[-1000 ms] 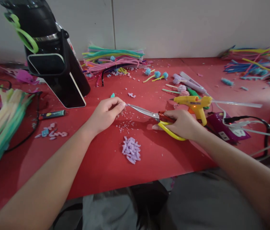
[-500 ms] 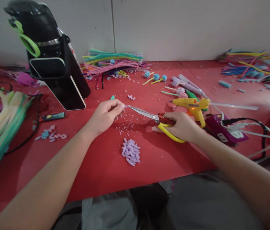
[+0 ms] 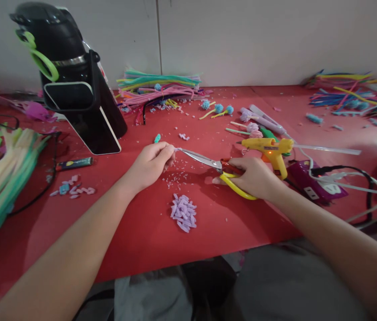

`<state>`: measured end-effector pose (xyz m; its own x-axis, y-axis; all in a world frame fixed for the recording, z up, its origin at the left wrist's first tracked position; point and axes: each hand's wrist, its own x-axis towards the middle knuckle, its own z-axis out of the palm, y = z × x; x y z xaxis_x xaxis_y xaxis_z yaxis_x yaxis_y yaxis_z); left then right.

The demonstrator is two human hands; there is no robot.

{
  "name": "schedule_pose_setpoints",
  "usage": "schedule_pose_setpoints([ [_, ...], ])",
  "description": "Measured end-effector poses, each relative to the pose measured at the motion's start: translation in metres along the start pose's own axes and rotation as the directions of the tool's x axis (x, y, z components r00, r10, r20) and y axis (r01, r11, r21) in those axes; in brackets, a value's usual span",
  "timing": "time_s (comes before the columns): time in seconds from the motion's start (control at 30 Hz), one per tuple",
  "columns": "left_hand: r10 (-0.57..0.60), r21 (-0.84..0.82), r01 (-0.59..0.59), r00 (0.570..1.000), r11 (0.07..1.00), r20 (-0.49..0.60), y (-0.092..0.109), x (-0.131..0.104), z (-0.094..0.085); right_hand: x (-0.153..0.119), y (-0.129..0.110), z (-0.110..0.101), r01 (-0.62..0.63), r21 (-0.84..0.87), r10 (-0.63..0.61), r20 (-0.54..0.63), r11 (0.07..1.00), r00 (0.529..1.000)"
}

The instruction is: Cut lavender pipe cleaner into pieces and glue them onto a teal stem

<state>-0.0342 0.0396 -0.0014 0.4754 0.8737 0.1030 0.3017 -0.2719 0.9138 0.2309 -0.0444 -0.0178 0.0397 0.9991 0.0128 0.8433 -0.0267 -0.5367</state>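
Observation:
Between the thumb and fingertips of my left hand (image 3: 157, 161) is a small light purple piece (image 3: 176, 149), mostly hidden. My right hand (image 3: 250, 176) is wrapped round scissors (image 3: 205, 161) with red and yellow handles. The blades look nearly closed, and their tips meet the purple piece. Below the hands, a pile of cut purple pieces (image 3: 183, 213) lies on the red table (image 3: 135, 240). Tiny clippings (image 3: 177, 178) are scattered between the pile and the blades.
A black bottle (image 3: 84, 102) stands at the back left, near pipe cleaners (image 3: 8, 178). Past my right hand are a yellow glue gun (image 3: 268, 145), a purple power block (image 3: 322, 183) and cables. Bundled pipe cleaners (image 3: 161, 87) and blue pompoms (image 3: 218, 108) lie at the back.
The fingers of my left hand have shifted slightly at the blade tips, and a little more of the purple piece shows. The scissors have barely moved.

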Motion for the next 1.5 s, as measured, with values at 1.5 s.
schedule_pose_setpoints([
  [1.5,0.02,-0.013,-0.02,1.0,1.0,0.021,0.0039,-0.002,0.0008,-0.0006,-0.0024,-0.0022,-0.001,0.015,0.001,0.023,1.0,1.0],
])
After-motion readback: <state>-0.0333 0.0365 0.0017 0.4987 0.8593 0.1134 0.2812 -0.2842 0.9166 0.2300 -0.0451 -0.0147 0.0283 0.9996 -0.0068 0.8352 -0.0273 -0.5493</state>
